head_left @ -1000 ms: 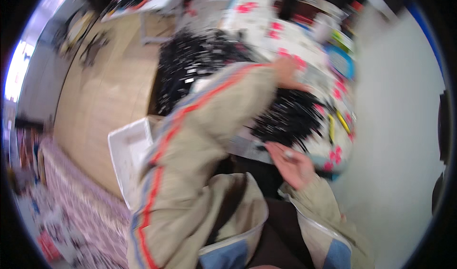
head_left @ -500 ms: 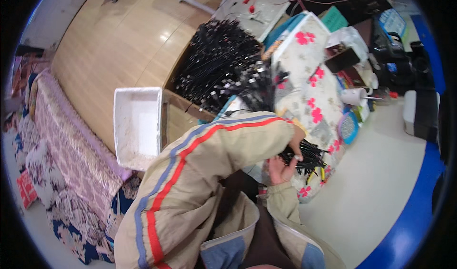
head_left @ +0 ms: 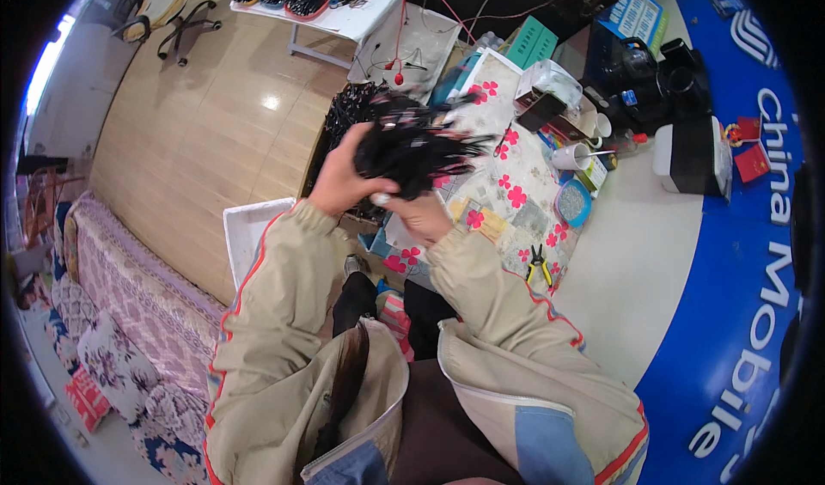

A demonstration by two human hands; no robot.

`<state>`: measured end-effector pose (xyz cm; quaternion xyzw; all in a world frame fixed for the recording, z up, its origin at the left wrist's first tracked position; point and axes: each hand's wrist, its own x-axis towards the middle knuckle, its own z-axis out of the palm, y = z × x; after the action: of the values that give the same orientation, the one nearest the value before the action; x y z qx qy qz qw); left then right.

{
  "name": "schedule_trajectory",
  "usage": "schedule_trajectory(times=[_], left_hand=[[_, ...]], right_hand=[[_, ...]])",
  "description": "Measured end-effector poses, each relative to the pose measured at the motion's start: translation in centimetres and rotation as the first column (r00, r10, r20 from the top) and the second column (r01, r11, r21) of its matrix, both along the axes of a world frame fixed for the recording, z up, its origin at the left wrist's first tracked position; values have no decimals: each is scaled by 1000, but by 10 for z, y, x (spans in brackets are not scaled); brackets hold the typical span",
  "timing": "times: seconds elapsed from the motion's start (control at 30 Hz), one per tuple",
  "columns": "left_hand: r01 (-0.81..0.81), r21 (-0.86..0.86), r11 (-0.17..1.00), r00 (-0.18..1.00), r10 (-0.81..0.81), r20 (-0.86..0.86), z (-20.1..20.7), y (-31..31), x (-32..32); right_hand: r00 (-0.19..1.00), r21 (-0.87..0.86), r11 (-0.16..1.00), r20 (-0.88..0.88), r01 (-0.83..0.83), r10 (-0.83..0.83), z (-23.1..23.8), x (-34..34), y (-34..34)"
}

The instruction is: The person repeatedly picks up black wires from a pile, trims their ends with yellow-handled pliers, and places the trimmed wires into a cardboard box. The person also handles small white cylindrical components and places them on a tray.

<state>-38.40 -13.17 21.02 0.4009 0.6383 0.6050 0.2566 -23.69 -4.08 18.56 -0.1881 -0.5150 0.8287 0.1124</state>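
Note:
Between my left hand [head_left: 345, 176] and my right hand [head_left: 419, 217] is a thick bundle of short black cables [head_left: 404, 146], its loose ends fanning out to the right and blurred by motion. The left hand's fingers wrap round the bundle's left side; the right hand grips it from below, close to the left thumb. The bundle is held up in front of a box of black cables [head_left: 348, 107], which it partly hides. To the right, a flower-patterned cloth [head_left: 516, 197] covers the table, and yellow-and-black pliers [head_left: 539, 268] lie on it.
A white foam box [head_left: 245, 236] stands left of my arms. A white cup [head_left: 571, 158], a blue-rimmed dish [head_left: 573, 203] and a black-and-white device [head_left: 692, 157] sit at the right. More cable bundles [head_left: 308, 0] lie on a white table at the back. A patterned sofa [head_left: 137, 270] is at left.
Both hands have lifted the cable bundle off the flowered cloth and carried it left and away from me, toward the cable box. The pliers now show fully. The view has shifted too.

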Motion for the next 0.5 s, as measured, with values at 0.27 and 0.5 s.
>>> schedule_trajectory(times=[0.27,0.5], left_hand=[[-120,-86,989,955,138,263,-60,-66,-37],[-194,-255,947,932,259,253,-154,-21,-40]], right_hand=[[980,-270,963,188,-5,58,-42,-64,-49],[906,-388,908,422,157,24,-128,-79,-3]])
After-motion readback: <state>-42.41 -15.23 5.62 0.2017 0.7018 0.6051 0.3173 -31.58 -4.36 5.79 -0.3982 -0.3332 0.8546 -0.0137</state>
